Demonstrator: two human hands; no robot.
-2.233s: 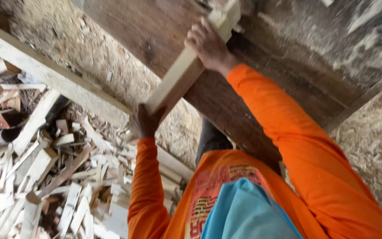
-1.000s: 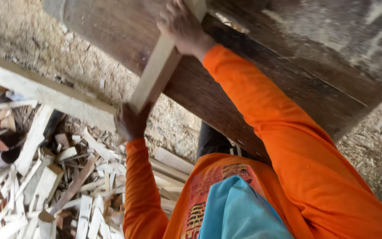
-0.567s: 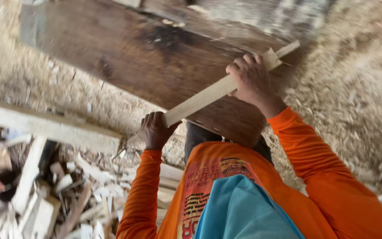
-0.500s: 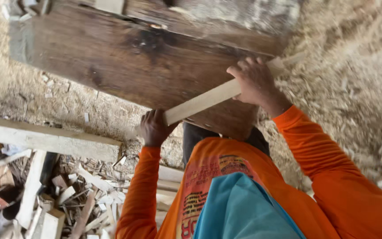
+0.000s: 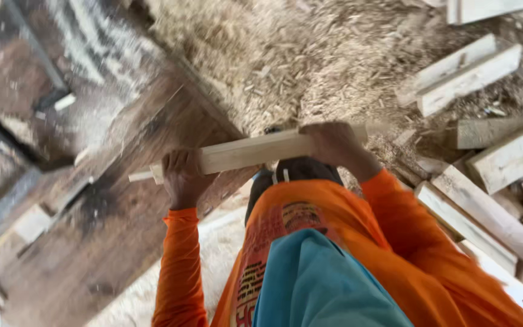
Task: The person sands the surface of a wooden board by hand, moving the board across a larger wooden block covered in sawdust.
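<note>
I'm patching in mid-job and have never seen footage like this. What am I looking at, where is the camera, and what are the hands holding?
There is no machine here: a person works with two bare hands, and the one camera sits on that person's head and looks down, so the orange sleeves and the orange and blue clothing at the bottom belong to the wearer. The left hand and the right hand each grip one end of a pale wooden strip, which is held roughly level in front of the body. Below on the left is a dark, worn wooden bench dusted with sawdust. Ahead lies a heap of sawdust and shavings, and on the right a pile of cut wooden pieces. The picture is blurred by motion.
</note>
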